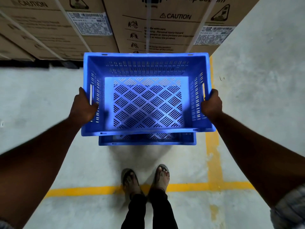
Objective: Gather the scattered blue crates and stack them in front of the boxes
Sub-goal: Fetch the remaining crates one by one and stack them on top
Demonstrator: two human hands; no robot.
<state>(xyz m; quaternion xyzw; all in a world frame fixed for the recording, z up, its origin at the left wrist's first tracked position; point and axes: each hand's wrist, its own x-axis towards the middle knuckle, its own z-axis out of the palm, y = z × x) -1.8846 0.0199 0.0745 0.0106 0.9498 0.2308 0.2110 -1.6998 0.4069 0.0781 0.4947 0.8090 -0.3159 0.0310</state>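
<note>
- Held crate [146, 100] — blue, slotted, empty — hangs roughly level over the lower crate [146, 141]. The lower one sits on the floor [33, 96] just in front of the boxes [165, 30], and only its near rim shows.
- Left hand [83, 107] grips the left wall by the handle slot. The thumb is hooked over the rim to the inside; the other fingers curl round the outside, tips hidden.
- Right hand [211, 103] clamps the right wall at its slot, fingers curled round the edge, tips not visible.
- Step in hand, as judged: seat the held crate on the lower one.
- Method note: square the near corners over the lower rim first. The far edge is masked by the held crate, so check it by feel.
- Lower straight and level, both sides together. Fingers under the outer lip risk a pinch between the rims — slide them clear as it seats.
- Writing on the boxes: "CAUTION" with a warning triangle appears twice. "Personal injury hazard" is legible, a line above it reads probably "Handle with care", and "clamp bot…m" is cut at the top edge.
- Barcode stickers [90, 23] are too small to read. No brand can be made out.
</note>
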